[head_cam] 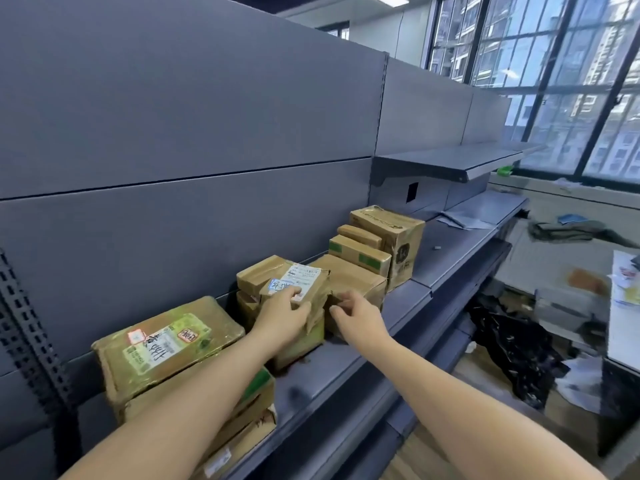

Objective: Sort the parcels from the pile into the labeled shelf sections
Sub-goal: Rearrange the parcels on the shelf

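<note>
Your left hand point(284, 313) grasps the labeled parcel point(294, 278) atop the grey shelf point(346, 372) stack; your right hand point(356, 315) rests loosely curled against the neighbouring box point(353, 278), grasping nothing.

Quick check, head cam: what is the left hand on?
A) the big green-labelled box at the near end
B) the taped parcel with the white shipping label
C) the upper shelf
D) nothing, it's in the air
B: the left hand rests on the taped parcel, fingers over its white label.

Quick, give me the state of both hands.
Left hand: closed on the labeled parcel, fingers over its top.
Right hand: open, fingers curled, at the plain brown parcel; no grip yet.
</note>
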Available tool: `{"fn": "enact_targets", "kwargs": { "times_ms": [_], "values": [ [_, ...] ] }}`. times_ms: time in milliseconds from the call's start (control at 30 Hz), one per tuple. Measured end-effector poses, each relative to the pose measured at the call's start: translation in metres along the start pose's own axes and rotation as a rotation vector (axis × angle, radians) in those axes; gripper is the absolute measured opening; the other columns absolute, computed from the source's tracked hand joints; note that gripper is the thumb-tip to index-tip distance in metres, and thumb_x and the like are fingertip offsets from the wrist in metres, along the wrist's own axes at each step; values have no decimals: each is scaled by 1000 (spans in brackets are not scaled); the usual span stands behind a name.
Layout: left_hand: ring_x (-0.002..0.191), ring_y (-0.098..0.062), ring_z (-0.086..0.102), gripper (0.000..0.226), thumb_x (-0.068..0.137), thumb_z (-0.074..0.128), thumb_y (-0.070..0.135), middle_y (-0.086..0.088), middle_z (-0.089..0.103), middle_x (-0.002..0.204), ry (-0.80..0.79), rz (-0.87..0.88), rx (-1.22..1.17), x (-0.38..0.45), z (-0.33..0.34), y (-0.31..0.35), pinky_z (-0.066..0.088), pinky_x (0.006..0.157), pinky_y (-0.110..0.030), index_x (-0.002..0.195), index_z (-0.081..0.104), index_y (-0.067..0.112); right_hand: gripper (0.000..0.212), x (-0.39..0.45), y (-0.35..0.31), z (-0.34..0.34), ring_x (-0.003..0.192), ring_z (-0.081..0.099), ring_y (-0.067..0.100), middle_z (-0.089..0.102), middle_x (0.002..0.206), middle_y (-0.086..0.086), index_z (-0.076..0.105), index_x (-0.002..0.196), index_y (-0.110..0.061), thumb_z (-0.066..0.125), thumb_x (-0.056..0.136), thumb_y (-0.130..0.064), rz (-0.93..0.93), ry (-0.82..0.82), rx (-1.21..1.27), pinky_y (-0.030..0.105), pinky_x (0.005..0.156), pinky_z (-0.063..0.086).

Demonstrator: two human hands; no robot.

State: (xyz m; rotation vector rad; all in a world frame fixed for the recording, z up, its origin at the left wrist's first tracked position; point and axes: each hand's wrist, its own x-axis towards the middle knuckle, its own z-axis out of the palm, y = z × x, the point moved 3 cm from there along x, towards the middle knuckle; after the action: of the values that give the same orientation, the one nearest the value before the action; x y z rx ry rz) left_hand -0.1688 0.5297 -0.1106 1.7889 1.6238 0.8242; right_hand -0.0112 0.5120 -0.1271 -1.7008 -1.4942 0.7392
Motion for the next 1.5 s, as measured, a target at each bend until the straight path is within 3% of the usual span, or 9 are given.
{"fn": "enact_targets", "kwargs": {
  "times_ms": [167, 400, 600, 733, 900, 1133, 1367, 1500],
  "values": [
    [132, -20, 42, 49, 95, 53, 26, 1, 43, 148, 158, -102, 20, 20, -1, -13, 35, 101, -29, 143, 44, 20, 30, 31, 9, 7, 92, 56, 13, 62, 107, -4, 53, 122, -21, 54, 94, -34, -44, -73, -23, 31, 86, 49],
    [129, -24, 43, 48, 96, 53, 28, -5, 45, 144, 221, -192, 6, 45, -12, -34, 34, 105, -33, 142, 44, 20, 57, 57, 12, 29, 124, 50, 22, 53, 139, 5, 42, 141, -14, 56, 93, -42, -30, -138, -1, 32, 101, 40],
    [136, -26, 37, 51, 98, 49, 34, -4, 37, 150, 183, -209, 15, 67, -13, -48, 31, 110, -36, 147, 37, 22, 59, 74, 9, 42, 128, 48, 19, 52, 139, -2, 40, 139, -18, 59, 91, -46, -15, -111, 80, 29, 96, 37],
    [140, -24, 33, 54, 98, 49, 37, -2, 33, 154, 156, -207, 15, 82, -14, -53, 29, 111, -35, 149, 34, 23, 66, 86, 11, 50, 127, 49, 20, 52, 140, -2, 40, 139, -17, 60, 87, -53, 13, -75, 80, 38, 103, 41],
    [140, -23, 33, 67, 94, 56, 39, -3, 30, 155, 75, -223, 14, 95, -11, -61, 30, 109, -34, 151, 27, 20, 68, 91, 15, 54, 122, 52, 17, 55, 135, -5, 41, 137, -20, 63, 83, -54, 45, -49, 87, 37, 99, 43],
    [119, -17, 51, 63, 91, 64, 38, 1, 53, 136, -92, -266, -154, 102, 9, -77, 41, 97, -29, 142, 33, 17, 57, 92, 22, 65, 121, 52, 19, 54, 136, -1, 36, 138, -18, 60, 91, -39, 85, -86, 117, 34, 98, 43],
    [111, -12, 49, 60, 92, 64, 34, 3, 55, 129, -109, -237, -213, 102, 14, -77, 36, 90, -23, 140, 33, 16, 66, 89, 26, 70, 106, 58, 18, 57, 135, 1, 15, 153, -25, 49, 97, -40, 166, -170, 191, 28, 91, 44],
    [108, -10, 50, 58, 93, 63, 31, 7, 54, 118, -103, -222, -247, 99, 18, -78, 36, 86, -22, 140, 32, 17, 68, 83, 27, 75, 124, 51, 26, 49, 144, 6, -2, 155, -31, 38, 101, -43, 217, -213, 211, 28, 95, 37]
  ]
}}
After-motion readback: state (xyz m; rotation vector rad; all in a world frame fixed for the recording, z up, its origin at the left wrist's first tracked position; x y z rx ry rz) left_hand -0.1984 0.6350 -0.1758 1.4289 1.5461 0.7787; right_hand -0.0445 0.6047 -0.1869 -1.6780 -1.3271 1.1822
